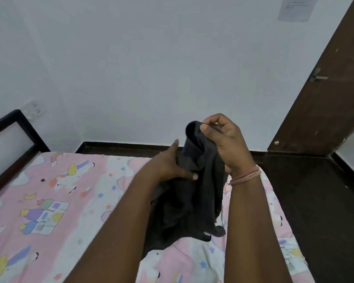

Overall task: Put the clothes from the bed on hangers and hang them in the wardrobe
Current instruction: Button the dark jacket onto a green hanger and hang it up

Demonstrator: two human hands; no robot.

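A dark grey garment (184, 201) hangs bunched above the bed (70, 201), its lower end trailing on the pink cartoon-print sheet. My right hand (225, 144) pinches the top fold of the garment between thumb and curled fingers, raised above the mattress. Lower and to the left, my left hand (172, 164) holds the cloth from the side, thumb across the front and fingers behind it. No hanger and no wardrobe are in view.
The bed's dark wooden headboard (14, 139) stands at the left against a white wall. A dark brown door (325, 88) with a metal handle is at the right. Dark floor (315, 201) runs along the bed's right side.
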